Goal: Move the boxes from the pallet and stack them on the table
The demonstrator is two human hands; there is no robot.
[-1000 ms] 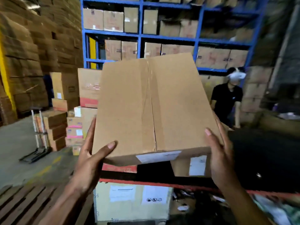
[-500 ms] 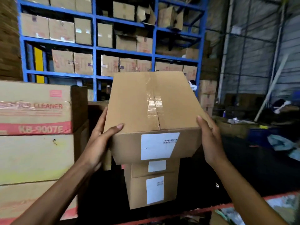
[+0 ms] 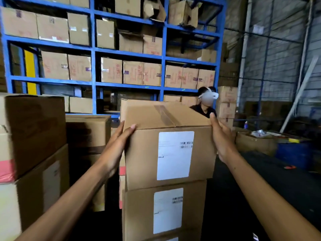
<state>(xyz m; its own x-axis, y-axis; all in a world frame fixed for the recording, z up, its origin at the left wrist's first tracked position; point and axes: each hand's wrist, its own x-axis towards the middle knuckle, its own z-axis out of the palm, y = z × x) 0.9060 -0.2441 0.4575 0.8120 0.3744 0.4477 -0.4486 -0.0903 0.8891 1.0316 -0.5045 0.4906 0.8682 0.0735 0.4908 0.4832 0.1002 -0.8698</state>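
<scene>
We stand in a warehouse with a tall blue rack [image 3: 93,80] full of cartons. The dark table [image 3: 260,180] holds stacked boxes. Our top box [image 3: 166,145] sits on another box [image 3: 163,211]. Our left hand [image 3: 118,145] and right hand [image 3: 224,140] press its sides with straight fingers.

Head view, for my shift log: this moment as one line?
step: stacking | top box on lower box | left hand, right hand pressing its sides
</scene>
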